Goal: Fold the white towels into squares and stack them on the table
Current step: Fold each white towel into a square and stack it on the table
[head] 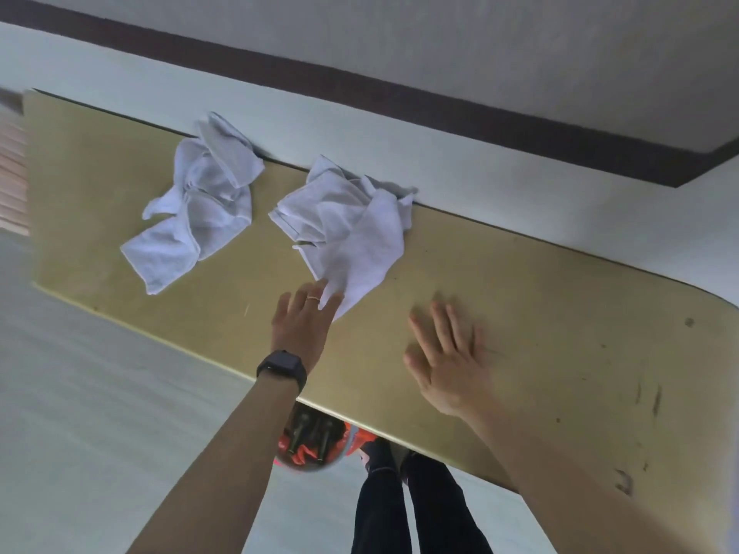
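Two crumpled white towels lie on the tan surface [540, 313], both near its far edge against the pale wall [480, 161]. The left towel [196, 209] sits bunched and untouched, well apart from either hand. Just right of it, the right towel [348, 229] trails one corner toward the near edge. The left hand [302, 325], wearing a ring [313, 298] and a black watch [282, 367], reaches out with its fingers [334, 301] straight and slightly spread, the tips touching that corner. Below the near edge, dark bottles [312, 437] stand in a container with orange material, beside the person's dark-trousered legs [420, 509]. Farther right, the right hand [448, 361] is flat over bare surface, fingers spread and holding nothing; it is blurred, so contact is unclear.
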The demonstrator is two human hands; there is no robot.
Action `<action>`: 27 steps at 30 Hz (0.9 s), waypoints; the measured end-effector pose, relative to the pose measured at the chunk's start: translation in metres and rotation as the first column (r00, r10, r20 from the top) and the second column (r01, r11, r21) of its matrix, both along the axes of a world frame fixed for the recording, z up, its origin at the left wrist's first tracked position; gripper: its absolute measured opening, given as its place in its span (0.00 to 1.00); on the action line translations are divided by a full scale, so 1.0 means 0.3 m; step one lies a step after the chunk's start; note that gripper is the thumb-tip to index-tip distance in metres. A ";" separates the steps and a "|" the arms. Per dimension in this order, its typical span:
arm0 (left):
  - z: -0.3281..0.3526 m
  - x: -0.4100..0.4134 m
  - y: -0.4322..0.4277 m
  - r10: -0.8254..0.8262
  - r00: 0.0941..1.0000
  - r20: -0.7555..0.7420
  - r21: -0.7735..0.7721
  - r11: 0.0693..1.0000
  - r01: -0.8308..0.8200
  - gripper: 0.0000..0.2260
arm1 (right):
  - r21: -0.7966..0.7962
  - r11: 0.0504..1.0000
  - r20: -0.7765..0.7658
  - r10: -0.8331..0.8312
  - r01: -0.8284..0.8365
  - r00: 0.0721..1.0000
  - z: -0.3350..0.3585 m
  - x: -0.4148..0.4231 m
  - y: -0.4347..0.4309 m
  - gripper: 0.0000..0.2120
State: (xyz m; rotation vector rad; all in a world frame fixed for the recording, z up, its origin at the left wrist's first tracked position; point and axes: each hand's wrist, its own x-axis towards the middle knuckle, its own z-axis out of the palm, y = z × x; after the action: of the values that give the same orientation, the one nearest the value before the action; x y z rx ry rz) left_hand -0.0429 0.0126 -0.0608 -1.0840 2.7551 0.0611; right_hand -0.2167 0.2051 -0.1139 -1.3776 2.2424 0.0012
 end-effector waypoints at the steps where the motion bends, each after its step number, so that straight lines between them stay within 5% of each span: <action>1: -0.013 -0.006 -0.014 -0.022 1.000 0.008 0.001 1.000 0.022 0.29 | -0.008 1.000 0.003 0.001 -0.001 1.000 -0.003 -0.002 -0.002 0.30; 7: 0.032 -0.026 -0.084 -0.216 0.970 -0.114 0.027 0.975 0.221 0.02 | -0.004 1.000 0.047 -0.005 0.005 0.999 0.007 -0.002 -0.008 0.31; 12: 0.296 -0.119 -0.107 0.136 0.971 -0.196 0.321 0.945 -0.068 0.07 | 0.257 0.963 0.268 -0.146 0.075 0.952 0.164 -0.042 -0.111 0.41; 15: 0.494 -0.176 -0.117 0.188 0.957 -0.222 0.460 0.886 -0.067 0.07 | 0.024 0.909 0.459 -0.379 0.415 0.804 0.368 -0.027 -0.166 0.41; 19: 0.706 -0.233 -0.121 0.121 0.936 -0.330 0.474 0.879 0.053 0.05 | -0.308 0.727 0.583 -0.366 0.614 0.726 0.697 0.022 -0.176 0.25; 27: 0.996 -0.251 -0.065 -0.016 0.882 -0.470 0.408 0.883 0.233 0.11 | -0.615 0.631 0.319 -0.348 0.472 0.881 1.026 0.034 -0.131 0.05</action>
State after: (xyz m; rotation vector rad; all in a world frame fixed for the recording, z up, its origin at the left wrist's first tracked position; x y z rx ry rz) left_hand -0.1184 -0.0070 0.2380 -0.8291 2.9533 1.0173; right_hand -0.2064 0.1658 0.1940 -1.0538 2.4521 -1.1742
